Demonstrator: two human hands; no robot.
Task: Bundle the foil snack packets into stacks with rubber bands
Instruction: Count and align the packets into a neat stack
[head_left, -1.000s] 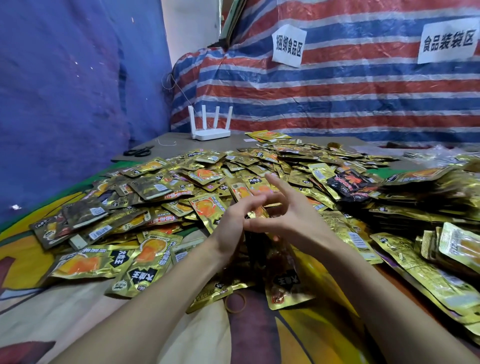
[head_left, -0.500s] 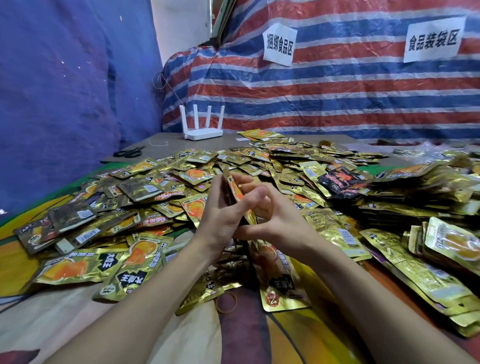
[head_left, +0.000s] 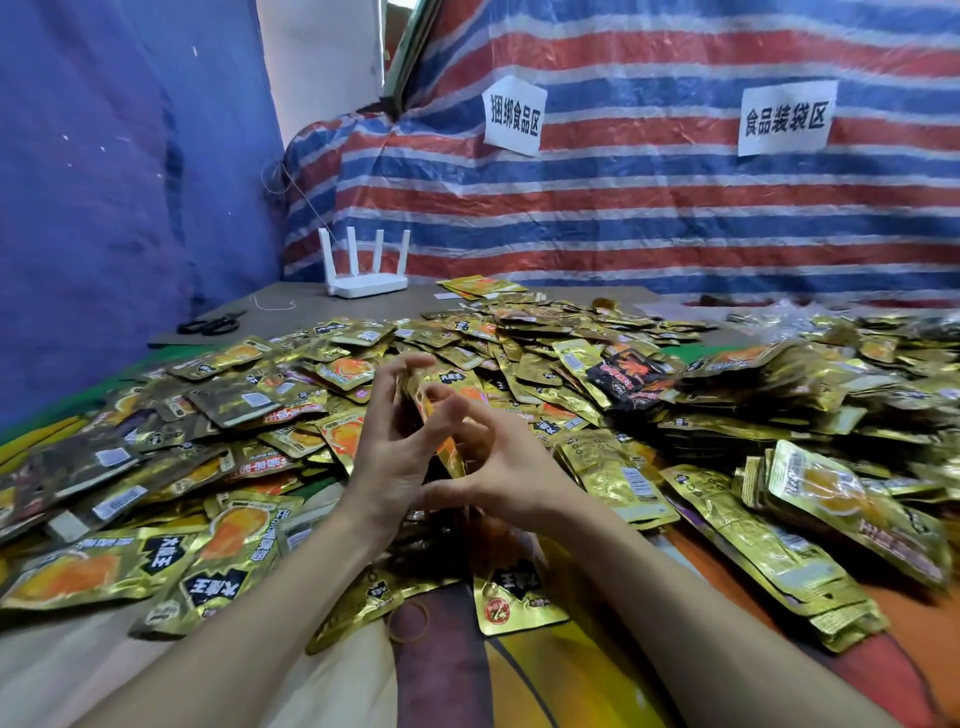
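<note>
Both forearms come in from the near edge of the counter (head_left: 291, 306) and meet over its middle, wrists low and hands raised.

- The left hand (head_left: 387, 467) stands upright with its palm facing right. Its fingers (head_left: 410, 366) point up and bend at the tips over the top edge of the held stack (head_left: 451, 460).
- The right hand (head_left: 506, 467) faces it from the other side. Its fingers are curled in against the stack and its thumb reaches low toward the heel of the left hand.
- The held stack is a thin bunch of gold packets, on edge and tilted a little, clamped between the two hands above the pile.
- The fingers are motion-blurred, so I cannot tell whether a band is stretched over them.

The loose packets (head_left: 613, 467) cover most of the counter from the left edge to the right edge, heaped higher on the right side. One black packet (head_left: 623, 376) lies among them right of centre. A rubber band (head_left: 409, 621) lies flat on the patterned cloth (head_left: 545, 675) near the front edge, between the forearms and just beside a gold packet (head_left: 519, 597).

At the far left corner are scissors (head_left: 210, 325) and a white router (head_left: 363, 280) on bare grey surface. Behind hangs a striped tarp (head_left: 675, 208) with two paper signs (head_left: 514, 117) taped on it.
</note>
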